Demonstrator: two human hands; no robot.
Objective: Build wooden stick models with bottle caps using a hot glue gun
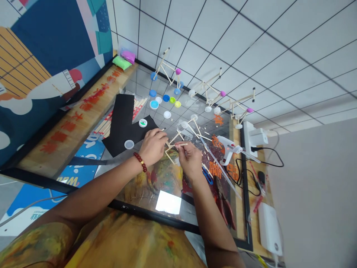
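Note:
Over the glass tabletop, my left hand (154, 147) has its fingers closed at the upper left end of a small frame of thin wooden sticks (169, 152). Across from it, my right hand (190, 158) pinches a short wooden stick (183, 144) between thumb and fingertips, at the frame's right side. Whether that stick is joined to the frame I cannot tell. Just beyond the hands, another stick piece with white round caps (194, 117) lies on the glass. My left fingertips hide part of the frame.
A white glue gun (229, 149) lies at the right, near a power strip (249, 137), pliers (225, 208) and blue-handled scissors (207, 175). Black card (119, 123) and coloured bottle caps (154, 104) lie left and beyond. Several stick models (206, 87) line the far edge.

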